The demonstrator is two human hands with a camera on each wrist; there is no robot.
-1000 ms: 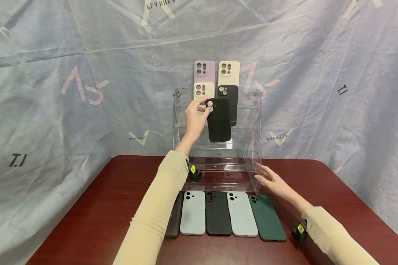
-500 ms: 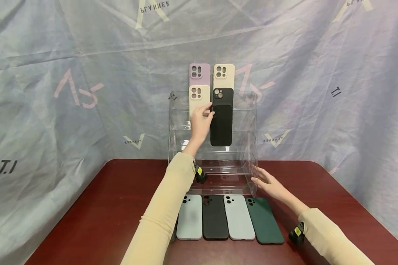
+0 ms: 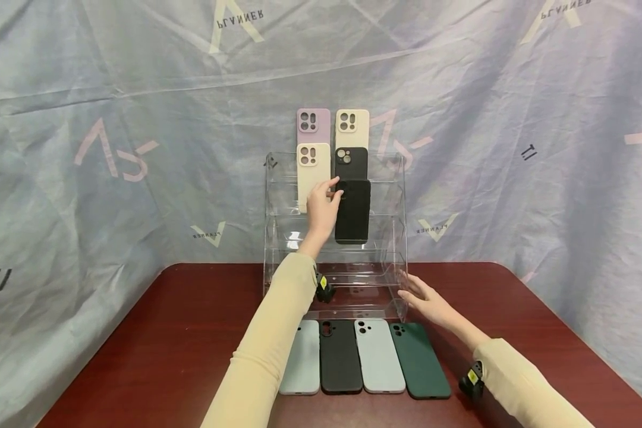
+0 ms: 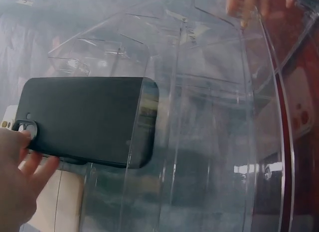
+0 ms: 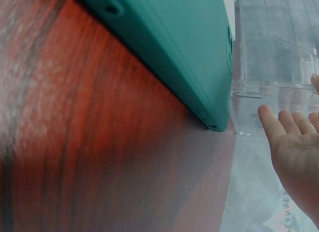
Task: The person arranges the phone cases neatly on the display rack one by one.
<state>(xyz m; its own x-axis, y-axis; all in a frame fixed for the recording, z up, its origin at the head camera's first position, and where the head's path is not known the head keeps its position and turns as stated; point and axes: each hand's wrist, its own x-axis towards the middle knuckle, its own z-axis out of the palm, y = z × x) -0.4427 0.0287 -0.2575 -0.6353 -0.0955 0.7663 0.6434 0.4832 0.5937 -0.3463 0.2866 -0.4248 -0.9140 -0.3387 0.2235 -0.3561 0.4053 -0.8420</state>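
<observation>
At its camera-hole corner, my left hand pinches a black phone case on a clear tiered stand. In the left wrist view, the lower end of this black case sits behind a clear ledge, with the thumb at the camera hole and fingers along the edge. Above it stands another black case, partly covered. A cream case is just left of it. My right hand has its fingers extended beside the stand's lower right side; whether they touch it I cannot tell.
A purple case and another cream case fill the top tier. On the red-brown table before the stand lie a pale case, a black case, a second pale case and a green case.
The held black case has gone from hanging slightly tilted in front of the stand to upright on a tier, below the other black case. The right hand stays beside the stand; the head view has shifted.
</observation>
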